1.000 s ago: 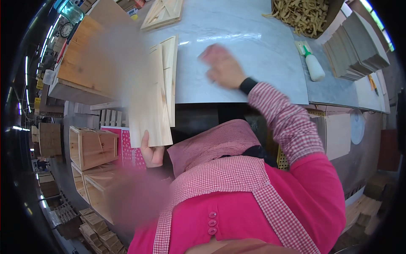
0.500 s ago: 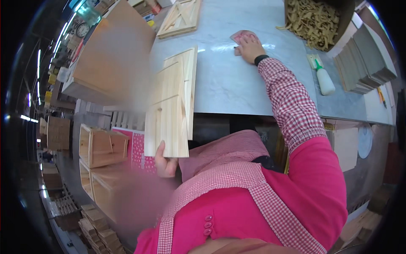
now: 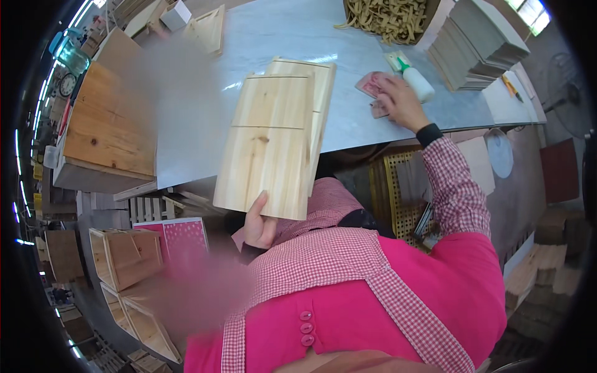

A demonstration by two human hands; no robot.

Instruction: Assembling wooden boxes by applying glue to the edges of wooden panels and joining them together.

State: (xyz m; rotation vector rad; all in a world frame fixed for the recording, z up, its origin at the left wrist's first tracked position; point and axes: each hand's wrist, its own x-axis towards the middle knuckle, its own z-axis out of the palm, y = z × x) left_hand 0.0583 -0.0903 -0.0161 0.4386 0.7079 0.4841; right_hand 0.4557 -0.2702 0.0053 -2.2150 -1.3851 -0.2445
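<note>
My left hand (image 3: pixel 260 221) grips the near edge of a pale wooden tray (image 3: pixel 277 133) made of flat boards, tilted up against the front of the grey worktable (image 3: pixel 205 118). My right hand (image 3: pixel 401 99) reaches out over the table and rests on a pink cloth pad (image 3: pixel 372 84). A white glue bottle with a green cap (image 3: pixel 411 76) lies just beyond that hand. My pink jacket and checked apron fill the lower part of the view.
A box of tan wood strips (image 3: pixel 388 17) stands at the table's far edge, with stacks of grey boards (image 3: pixel 479 43) to its right. A large wooden box (image 3: pixel 109 127) sits at left. More wooden crates (image 3: pixel 127 261) stand on the floor lower left.
The wooden tray has come closer and sits more centrally. My right hand has moved right and nearer along the table, onto the pink pad beside the glue bottle.
</note>
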